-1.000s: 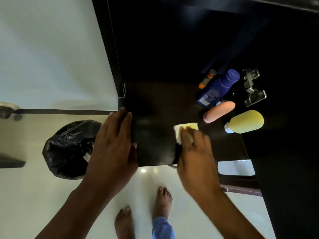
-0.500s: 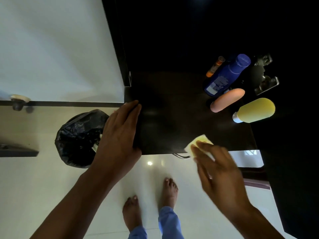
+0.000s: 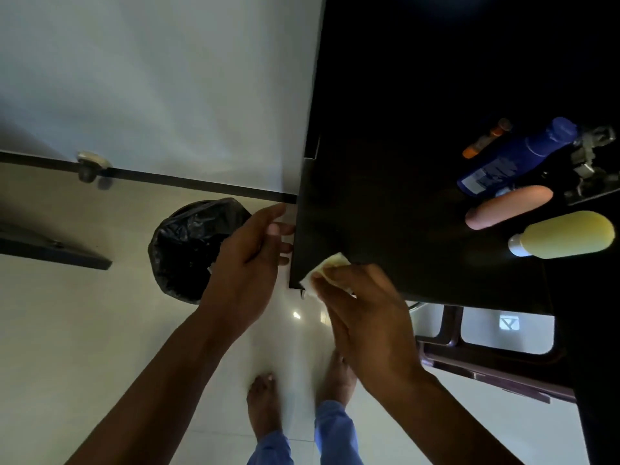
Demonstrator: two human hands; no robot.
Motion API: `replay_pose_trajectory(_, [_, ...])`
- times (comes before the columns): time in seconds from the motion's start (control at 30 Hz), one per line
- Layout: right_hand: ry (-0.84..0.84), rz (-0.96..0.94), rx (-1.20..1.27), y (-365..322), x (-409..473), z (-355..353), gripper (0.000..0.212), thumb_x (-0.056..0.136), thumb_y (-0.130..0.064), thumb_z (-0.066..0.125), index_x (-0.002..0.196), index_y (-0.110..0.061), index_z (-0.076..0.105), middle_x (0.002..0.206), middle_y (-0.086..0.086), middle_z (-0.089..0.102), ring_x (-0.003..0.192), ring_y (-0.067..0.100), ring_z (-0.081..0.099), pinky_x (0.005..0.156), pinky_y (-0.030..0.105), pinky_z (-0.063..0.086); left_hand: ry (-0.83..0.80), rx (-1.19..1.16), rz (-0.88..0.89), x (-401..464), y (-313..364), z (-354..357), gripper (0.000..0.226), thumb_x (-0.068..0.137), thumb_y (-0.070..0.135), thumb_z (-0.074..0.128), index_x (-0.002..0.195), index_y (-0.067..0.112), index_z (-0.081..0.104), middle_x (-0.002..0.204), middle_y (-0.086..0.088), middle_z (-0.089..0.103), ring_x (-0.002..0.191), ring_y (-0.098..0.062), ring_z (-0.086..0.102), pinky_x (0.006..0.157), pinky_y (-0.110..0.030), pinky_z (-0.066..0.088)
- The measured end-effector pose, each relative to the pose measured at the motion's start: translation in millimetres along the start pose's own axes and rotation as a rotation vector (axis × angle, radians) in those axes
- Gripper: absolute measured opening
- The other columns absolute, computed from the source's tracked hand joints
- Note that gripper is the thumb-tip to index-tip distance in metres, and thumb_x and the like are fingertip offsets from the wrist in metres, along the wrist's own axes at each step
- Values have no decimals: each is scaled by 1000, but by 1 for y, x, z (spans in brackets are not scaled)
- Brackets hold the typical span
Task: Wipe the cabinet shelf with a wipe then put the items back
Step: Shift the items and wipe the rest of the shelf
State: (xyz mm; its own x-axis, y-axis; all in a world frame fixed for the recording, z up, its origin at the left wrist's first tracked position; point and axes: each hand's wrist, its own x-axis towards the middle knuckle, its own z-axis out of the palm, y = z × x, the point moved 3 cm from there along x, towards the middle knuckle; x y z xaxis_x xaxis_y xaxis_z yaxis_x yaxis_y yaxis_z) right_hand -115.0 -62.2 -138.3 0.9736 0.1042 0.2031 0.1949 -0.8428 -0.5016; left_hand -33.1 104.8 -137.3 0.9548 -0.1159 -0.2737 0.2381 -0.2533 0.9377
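Observation:
A dark cabinet shelf (image 3: 396,236) fills the middle right. My right hand (image 3: 365,317) presses a pale yellow wipe (image 3: 327,270) onto the shelf's front left corner. Just left of the shelf's left edge, my left hand (image 3: 248,263) hovers with its fingers apart, holding nothing. At the shelf's right side stand a blue bottle (image 3: 513,156), a small orange tube (image 3: 483,142), a peach bottle (image 3: 506,206) and a yellow bottle (image 3: 563,234).
A bin lined with a black bag (image 3: 191,246) stands on the pale floor below my left hand. A metal hinge (image 3: 590,156) sits on the cabinet's right wall. A dark stool frame (image 3: 469,357) is under the shelf. My bare feet (image 3: 265,404) are below.
My right hand has slid the wipe from the shelf's middle front leftward to its front left corner. My left hand has come off the shelf's edge and now hangs beside it.

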Motion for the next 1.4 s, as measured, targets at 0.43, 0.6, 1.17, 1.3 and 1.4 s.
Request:
replay_pose_trajectory(0.43, [-7,-40,-90,-5,80,9,26,80,-4,77,104,-15,78,98,2,69,92,20,61,80,26,50,-62,-336,-149,4,-3,-13,48,93,64,33,114,33,63,95,5,81,92,-13,78,75,-24,61])
replay_pose_trajectory(0.6, [156,17,-99,21,139,10,22,85,-6,75,101,-20,80,90,2,67,83,23,62,71,35,53,-52,-368,-182,9,-6,-14,71,89,68,36,135,19,61,105,-8,78,94,-22,77,85,-39,63])
replay_pose_trajectory(1.17, [-23,-32,172,-76,121,52,11,91,-11,74,101,-12,79,96,4,72,87,20,66,80,35,55,249,-358,-395,2,-50,-62,53,107,56,32,87,41,79,91,20,79,100,-9,74,89,-32,53])
replay_pose_trajectory(1.3, [-214,126,200,-108,120,109,14,95,-16,70,107,-11,77,101,8,75,88,20,70,84,32,59,447,-385,-506,-8,-67,-101,40,108,49,38,93,37,73,99,16,73,103,-7,67,80,-29,48])
replay_pose_trajectory(1.4, [-273,160,130,-113,130,158,16,99,-20,64,107,-15,76,103,5,74,90,17,70,84,33,61,529,-351,-538,-15,-79,-126,36,108,51,35,112,34,66,114,12,69,111,-11,64,96,-36,48])
